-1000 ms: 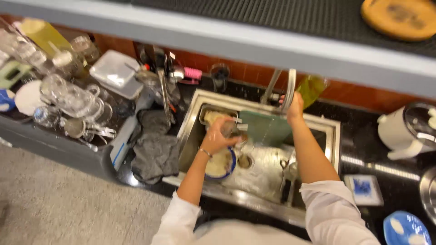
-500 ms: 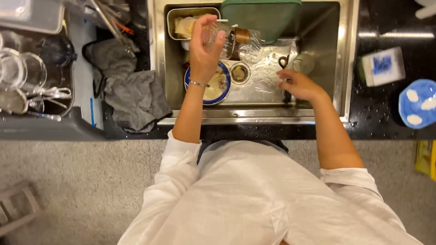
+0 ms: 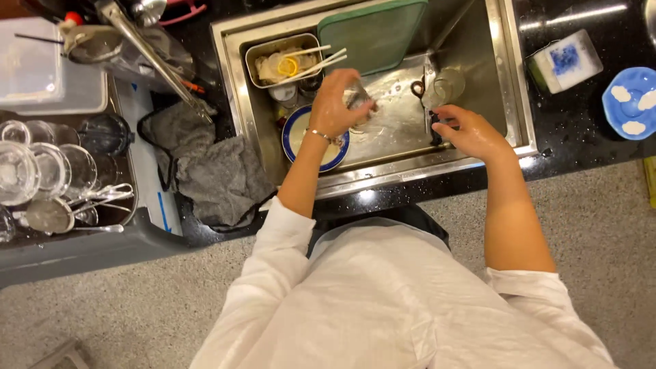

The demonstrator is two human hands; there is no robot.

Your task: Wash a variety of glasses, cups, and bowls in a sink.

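Glass [image 3: 358, 99] gripped in left hand [image 3: 333, 106]; right hand [image 3: 470, 131] well apart, empty.

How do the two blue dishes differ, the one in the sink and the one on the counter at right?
The blue-rimmed plate lies in the sink, partly hidden under the left hand; the blue dish sits apart on the black counter, cut by the picture's edge. The plate has a pale centre with a blue rim; the dish is blue with white patches. Both look round and lie flat.

black speckled counter [image 3: 581, 147] — grey cloth [image 3: 215, 174], white-blue box [image 3: 566, 61], blue dish [image 3: 632, 102] on it.
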